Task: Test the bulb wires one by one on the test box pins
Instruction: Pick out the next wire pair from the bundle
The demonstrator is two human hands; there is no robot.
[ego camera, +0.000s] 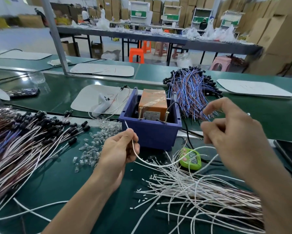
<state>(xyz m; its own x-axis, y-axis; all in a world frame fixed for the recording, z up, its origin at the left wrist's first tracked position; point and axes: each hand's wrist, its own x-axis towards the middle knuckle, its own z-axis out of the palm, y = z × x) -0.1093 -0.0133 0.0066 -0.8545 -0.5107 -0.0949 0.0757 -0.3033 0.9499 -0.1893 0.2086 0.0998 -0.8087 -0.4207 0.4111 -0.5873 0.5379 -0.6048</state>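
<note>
The test box [152, 132] is a blue plastic bin holding an orange unit [153, 102], with two brass screw pins [140, 113] standing up at its front. My left hand [119, 149] pinches one end of a white wire [152, 163] just left of the box; the wire tip pokes up near the bin's left corner. That wire curves down and right to my right hand [229, 130], which is raised right of the box with fingers curled; whether it grips the wire's other end I cannot tell.
White wires [201, 188] lie fanned at front right. Wires with black bulb holders [32, 132] are heaped at left, clear loose bulbs [94, 142] beside them. Blue and brown wires [192, 92] pile behind the box. A green timer [191, 159] and black cable lie by the bin.
</note>
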